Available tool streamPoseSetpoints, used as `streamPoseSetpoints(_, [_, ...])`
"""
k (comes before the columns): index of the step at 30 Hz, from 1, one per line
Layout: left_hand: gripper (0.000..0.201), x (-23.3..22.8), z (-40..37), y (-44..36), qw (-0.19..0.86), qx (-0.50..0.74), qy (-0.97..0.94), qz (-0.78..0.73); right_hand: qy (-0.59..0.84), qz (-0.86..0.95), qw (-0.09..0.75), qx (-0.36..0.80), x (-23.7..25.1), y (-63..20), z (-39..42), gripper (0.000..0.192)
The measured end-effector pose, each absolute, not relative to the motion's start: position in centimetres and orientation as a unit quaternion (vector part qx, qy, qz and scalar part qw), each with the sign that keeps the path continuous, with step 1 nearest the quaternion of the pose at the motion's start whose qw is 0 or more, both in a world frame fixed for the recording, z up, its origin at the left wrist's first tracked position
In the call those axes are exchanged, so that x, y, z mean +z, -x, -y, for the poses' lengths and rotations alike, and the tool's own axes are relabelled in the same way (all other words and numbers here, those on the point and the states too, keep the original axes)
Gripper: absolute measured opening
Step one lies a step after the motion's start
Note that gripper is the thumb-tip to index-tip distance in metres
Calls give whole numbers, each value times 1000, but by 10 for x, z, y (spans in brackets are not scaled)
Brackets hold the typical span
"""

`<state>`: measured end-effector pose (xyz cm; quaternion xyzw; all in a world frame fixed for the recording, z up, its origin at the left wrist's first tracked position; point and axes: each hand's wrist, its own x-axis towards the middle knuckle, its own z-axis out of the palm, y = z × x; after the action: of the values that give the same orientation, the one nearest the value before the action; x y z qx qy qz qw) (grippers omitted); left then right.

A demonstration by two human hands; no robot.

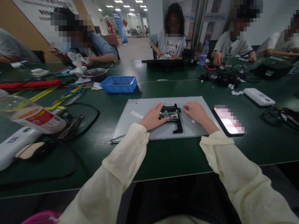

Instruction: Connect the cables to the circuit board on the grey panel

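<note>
On a flat grey panel point(191, 132) lies a black plastic frame point(178, 128) with a green circuit board point(172, 114) set in it. My left hand point(153, 118) holds the frame's left end, thumb along the near edge and fingers across the far edge, covering part of the board. At the frame's right side, my right hand point(197, 112) is closed in a pinch. Something small and silvery shows at its fingertips, too small to name. A white paper strip point(137, 114) lies on the panel left of my left hand.
A lit phone point(229, 120) lies right of the panel. Behind it are a white device point(258, 96) and tangled black cables point(218, 77). A blue bin point(119, 84) stands beyond the panel. A plastic bottle point(35, 115) is at left. Several people sit across the table.
</note>
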<state>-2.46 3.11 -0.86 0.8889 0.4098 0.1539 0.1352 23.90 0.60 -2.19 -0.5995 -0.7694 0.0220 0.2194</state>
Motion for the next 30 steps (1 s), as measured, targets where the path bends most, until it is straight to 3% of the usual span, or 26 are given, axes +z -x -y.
streamPoseSetpoints(7, [79,-6,-29,23,127,152,-890,-411,640,744,192,-24,-19,-232,-5,25])
streamPoseSetpoints(13, [81,-7,-29,24,129,157,-892,-403,621,722,305,-8,-14,-228,-7,25])
streamPoseSetpoints(16, [83,-9,-30,25,130,162,-892,-402,593,740,317,3,-10,-216,-18,21])
streamPoseSetpoints(22, [85,-13,-31,24,128,174,-888,-407,540,787,298,9,-5,-179,-45,22])
streamPoseSetpoints(30, [96,-16,-31,24,145,197,-872,-425,556,808,193,14,-4,-155,-54,23])
